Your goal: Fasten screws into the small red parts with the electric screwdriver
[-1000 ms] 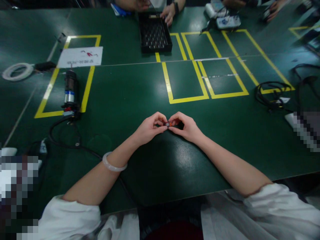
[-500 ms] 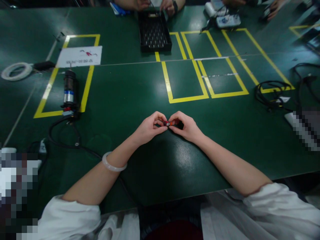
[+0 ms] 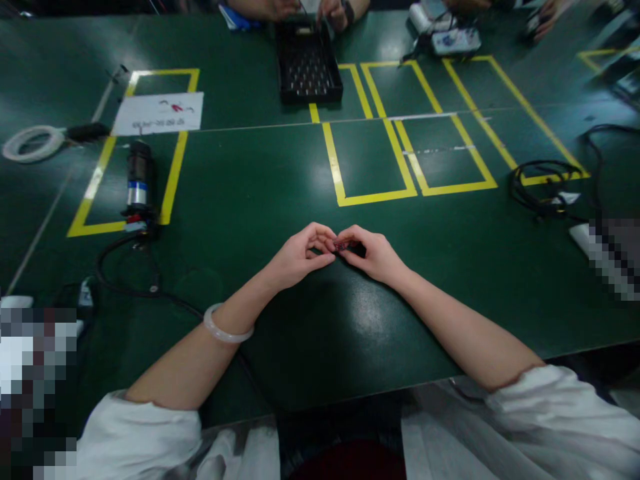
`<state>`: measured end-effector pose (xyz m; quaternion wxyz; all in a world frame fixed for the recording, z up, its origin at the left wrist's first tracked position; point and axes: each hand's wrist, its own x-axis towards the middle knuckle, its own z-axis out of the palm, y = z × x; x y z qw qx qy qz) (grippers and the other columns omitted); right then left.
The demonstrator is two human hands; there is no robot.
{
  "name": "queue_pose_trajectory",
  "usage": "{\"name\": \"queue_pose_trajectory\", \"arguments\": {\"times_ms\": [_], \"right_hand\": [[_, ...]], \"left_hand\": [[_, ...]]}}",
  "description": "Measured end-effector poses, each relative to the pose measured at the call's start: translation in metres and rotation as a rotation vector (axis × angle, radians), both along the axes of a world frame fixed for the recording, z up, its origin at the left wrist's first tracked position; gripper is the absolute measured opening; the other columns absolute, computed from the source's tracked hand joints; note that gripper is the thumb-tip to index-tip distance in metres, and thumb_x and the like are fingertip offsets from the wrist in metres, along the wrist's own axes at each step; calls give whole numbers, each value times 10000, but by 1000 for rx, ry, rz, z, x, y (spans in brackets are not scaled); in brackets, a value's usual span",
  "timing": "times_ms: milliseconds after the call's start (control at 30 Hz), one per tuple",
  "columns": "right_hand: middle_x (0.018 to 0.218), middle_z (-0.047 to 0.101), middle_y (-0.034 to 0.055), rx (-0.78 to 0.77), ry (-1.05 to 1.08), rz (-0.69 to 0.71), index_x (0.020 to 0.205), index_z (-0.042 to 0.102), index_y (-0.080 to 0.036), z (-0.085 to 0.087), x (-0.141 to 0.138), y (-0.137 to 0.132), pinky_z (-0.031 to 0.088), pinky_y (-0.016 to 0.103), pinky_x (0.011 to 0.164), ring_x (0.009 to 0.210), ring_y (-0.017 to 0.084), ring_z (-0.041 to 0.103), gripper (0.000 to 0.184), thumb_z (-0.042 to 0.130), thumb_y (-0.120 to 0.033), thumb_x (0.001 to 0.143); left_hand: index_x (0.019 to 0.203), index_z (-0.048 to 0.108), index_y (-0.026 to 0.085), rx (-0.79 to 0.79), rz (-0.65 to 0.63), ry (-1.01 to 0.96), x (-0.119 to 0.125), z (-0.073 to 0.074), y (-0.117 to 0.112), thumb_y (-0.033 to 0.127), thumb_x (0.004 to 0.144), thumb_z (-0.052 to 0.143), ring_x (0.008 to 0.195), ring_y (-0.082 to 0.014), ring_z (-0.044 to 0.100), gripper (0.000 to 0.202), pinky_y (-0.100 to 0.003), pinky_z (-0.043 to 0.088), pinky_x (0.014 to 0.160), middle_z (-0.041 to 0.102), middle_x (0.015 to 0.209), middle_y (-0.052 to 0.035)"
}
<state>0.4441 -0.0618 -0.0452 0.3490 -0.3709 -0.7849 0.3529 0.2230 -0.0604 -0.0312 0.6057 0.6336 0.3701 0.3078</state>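
Just above the green table, my left hand and my right hand meet fingertip to fingertip. Between them is a small red and dark part, too small to name. Fingers and thumb of my right hand pinch it from the right. The fingertips of my left hand close on its left end, and my left thumb reaches toward it from below. Parts of the piece are hidden by the fingers.
An electric screwdriver with a black cable lies at left near a paper sheet and a white coil. A black tray stands across the table before another person's hands. Coiled cable lies right.
The small part has turned between my fingertips: its orange and pale sides no longer show, and a red and dark side does. My arms have hardly moved.
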Motion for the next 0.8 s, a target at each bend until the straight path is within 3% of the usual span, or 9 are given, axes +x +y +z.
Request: {"name": "queue_pose_trajectory", "arguments": {"times_ms": [200,467,800], "right_hand": [[913,702,17,5,-10,-1,1003,622,-214,0,-1,0,529,293,784,823,160,673,166,612,-134,858],[856,640,10,27,-5,-4,996,620,-199,2,-2,0,511,277,737,775,144,619,164,624,-123,851],[949,643,37,38,55,-37,990,645,-211,3,0,1,518,302,727,809,154,611,111,681,-208,885]], "left_hand": [[1081,569,151,50,27,49,2,3,-2,305,827,763,864,-138,617,355,-231,518,737,640,983,-59],[1024,603,163,250,85,240,5,5,-7,343,907,682,841,-141,627,229,-228,511,693,646,944,-36],[1056,573,154,105,66,138,2,-1,-3,347,901,677,874,-152,634,268,-243,520,706,643,1002,-66]]}}
